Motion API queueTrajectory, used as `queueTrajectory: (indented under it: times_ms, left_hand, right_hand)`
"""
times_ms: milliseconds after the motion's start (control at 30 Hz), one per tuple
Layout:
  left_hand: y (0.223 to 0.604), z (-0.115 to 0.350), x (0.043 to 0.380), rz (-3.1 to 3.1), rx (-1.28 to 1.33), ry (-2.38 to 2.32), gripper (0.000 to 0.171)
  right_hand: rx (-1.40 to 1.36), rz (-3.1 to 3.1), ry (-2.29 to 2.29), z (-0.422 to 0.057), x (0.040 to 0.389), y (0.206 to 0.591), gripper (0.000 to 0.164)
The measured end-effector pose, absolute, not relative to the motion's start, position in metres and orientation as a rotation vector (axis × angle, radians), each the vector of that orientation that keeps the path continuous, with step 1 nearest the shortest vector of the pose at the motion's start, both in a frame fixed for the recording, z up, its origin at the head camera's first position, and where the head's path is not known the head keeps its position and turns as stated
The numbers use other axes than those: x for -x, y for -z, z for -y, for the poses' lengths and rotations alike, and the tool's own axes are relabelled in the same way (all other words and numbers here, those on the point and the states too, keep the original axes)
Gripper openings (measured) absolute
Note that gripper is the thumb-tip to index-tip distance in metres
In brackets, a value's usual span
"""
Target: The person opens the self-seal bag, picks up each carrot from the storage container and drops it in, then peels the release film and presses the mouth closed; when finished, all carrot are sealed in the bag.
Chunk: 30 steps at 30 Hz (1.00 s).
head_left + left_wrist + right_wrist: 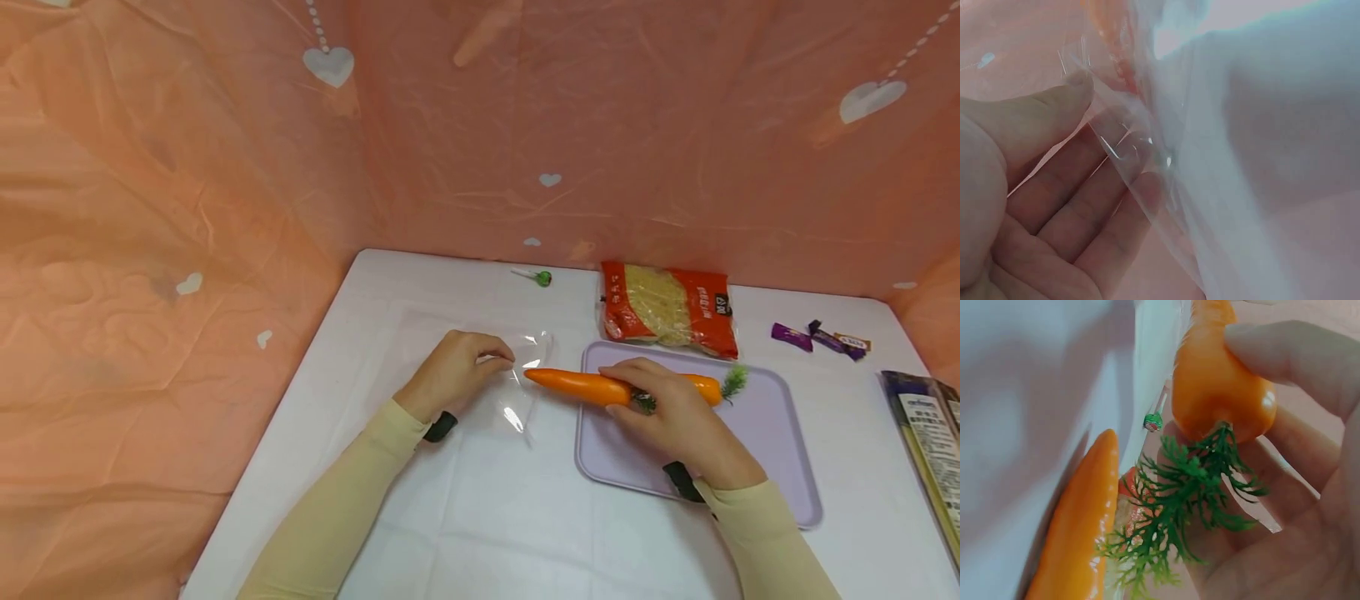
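My left hand (459, 373) pinches the edge of a clear plastic bag (510, 417) lying on the table. In the left wrist view, thumb and fingers are on either side of the thin film (1179, 181). An orange carrot (573, 384) with green leaves (1194, 478) is gripped near its thick end by my right hand (675, 412). Its tip points left, right at the bag's open edge. Beneath the right hand, a second carrot (703, 387) lies on the lilac tray (797, 475), partly hidden by that hand.
Behind the tray lies a red packet of noodles (667, 308). A green lollipop (542, 277) is near the back edge, and several wrapped candies (792, 336) lie at the back right. Another printed package (930, 442) sits along the right edge. An orange cloth (450, 150) hangs behind.
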<state>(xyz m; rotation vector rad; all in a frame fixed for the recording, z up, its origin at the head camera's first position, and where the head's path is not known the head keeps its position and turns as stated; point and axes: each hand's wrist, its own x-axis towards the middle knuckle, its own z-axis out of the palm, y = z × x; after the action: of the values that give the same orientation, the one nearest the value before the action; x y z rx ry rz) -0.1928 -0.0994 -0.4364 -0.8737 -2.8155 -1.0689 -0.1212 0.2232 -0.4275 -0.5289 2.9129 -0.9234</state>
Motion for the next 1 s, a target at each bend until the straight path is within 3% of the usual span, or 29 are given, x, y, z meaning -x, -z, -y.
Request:
queueTrajectory:
  times_ms: [1000]
  left_hand:
    - [0.433,0.095,0.19,2.799,0.836,1.083,0.008]
  right_hand:
    - [0.508,-2.813,1.099,-0.174,0.141,0.436,0.05]
